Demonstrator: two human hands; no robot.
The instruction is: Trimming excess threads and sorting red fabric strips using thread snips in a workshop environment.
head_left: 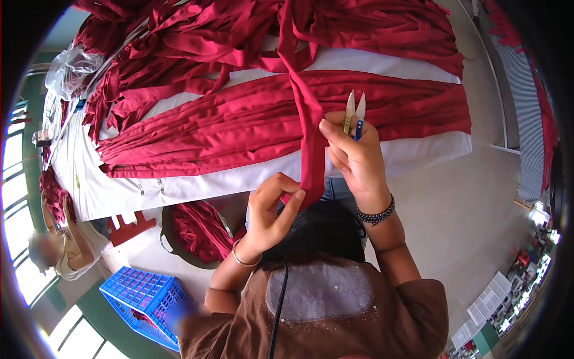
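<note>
A long dark-red fabric strip (312,146) runs down from the heap on the table toward my body. My left hand (272,209) pinches its lower part between thumb and fingertips. Higher up, my right hand (359,152) holds the strip's right edge between thumb and forefinger. The same hand carries small thread snips (355,113) with one green and one blue handle; their blades point away from me and stand apart. Behind the strip, a flat bundle of red strips (227,125) lies across the white table cover (412,149).
More red fabric (203,42) is heaped at the table's far side. Below the near edge, a dark tub (170,239) holds red strips, beside a blue plastic crate (143,293). Another person (72,251) handles red fabric at the far left. A clear plastic bag (69,70) sits at the table's left end.
</note>
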